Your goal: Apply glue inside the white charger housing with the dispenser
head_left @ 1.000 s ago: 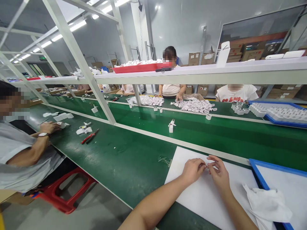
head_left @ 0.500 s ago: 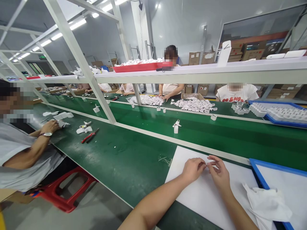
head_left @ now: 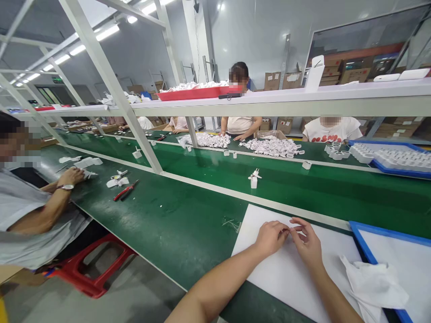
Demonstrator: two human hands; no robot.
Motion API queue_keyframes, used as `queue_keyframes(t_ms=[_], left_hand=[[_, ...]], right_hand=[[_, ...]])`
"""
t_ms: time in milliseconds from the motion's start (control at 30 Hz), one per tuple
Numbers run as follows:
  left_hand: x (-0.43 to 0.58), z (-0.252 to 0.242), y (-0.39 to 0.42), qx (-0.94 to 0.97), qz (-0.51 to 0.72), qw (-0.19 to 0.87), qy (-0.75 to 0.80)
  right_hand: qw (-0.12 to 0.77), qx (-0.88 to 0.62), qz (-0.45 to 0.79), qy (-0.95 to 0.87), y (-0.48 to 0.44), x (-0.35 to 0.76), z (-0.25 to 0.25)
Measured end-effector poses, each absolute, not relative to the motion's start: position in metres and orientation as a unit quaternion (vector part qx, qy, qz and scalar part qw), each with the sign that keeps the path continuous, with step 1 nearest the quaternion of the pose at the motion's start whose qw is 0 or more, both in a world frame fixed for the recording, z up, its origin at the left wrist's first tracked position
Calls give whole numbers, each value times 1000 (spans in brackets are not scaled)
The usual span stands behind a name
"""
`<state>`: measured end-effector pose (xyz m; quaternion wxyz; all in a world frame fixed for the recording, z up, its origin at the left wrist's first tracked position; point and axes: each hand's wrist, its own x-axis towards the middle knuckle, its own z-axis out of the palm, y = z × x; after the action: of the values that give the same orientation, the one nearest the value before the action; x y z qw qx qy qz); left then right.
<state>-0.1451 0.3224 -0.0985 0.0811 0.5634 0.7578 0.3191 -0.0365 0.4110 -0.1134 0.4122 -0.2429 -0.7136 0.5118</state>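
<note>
Above a white sheet (head_left: 279, 278) on the bench, my left hand (head_left: 273, 237) and my right hand (head_left: 307, 240) meet at their fingertips. The fingers of both are pinched together; whatever they hold, if anything, is too small to make out. A crumpled white cloth (head_left: 375, 282) lies to the right of my right hand, partly over a blue-rimmed tray (head_left: 370, 251). Left of the sheet are a few thin pale strands (head_left: 231, 223) on the green bench.
A white part with prongs (head_left: 253, 178) stands on the green conveyor belt (head_left: 215, 168). Red-handled pliers (head_left: 125, 190) lie farther left, near a seated co-worker (head_left: 37, 202). Piles of white parts (head_left: 272, 146) sit across the belt. A red tray (head_left: 198, 93) rests on the overhead shelf.
The white parts on the belt have shifted a little to the right. My two hands stay almost in the same place, fingertips still together.
</note>
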Motion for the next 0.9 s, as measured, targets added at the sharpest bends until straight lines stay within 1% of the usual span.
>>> queue_keyframes(t_ms=[233,533,900], left_hand=[[-147,-102,323,584,290,76,754],[-145,-98,323,593,272,76,754],[-146,-101,324,608,238,93,751]], right_hand=[[398,-215,449,-770,394,-37,-105],[382,-267,389,-795,404,-36,-111],[335,-283,234,-868,400,-39,-113]])
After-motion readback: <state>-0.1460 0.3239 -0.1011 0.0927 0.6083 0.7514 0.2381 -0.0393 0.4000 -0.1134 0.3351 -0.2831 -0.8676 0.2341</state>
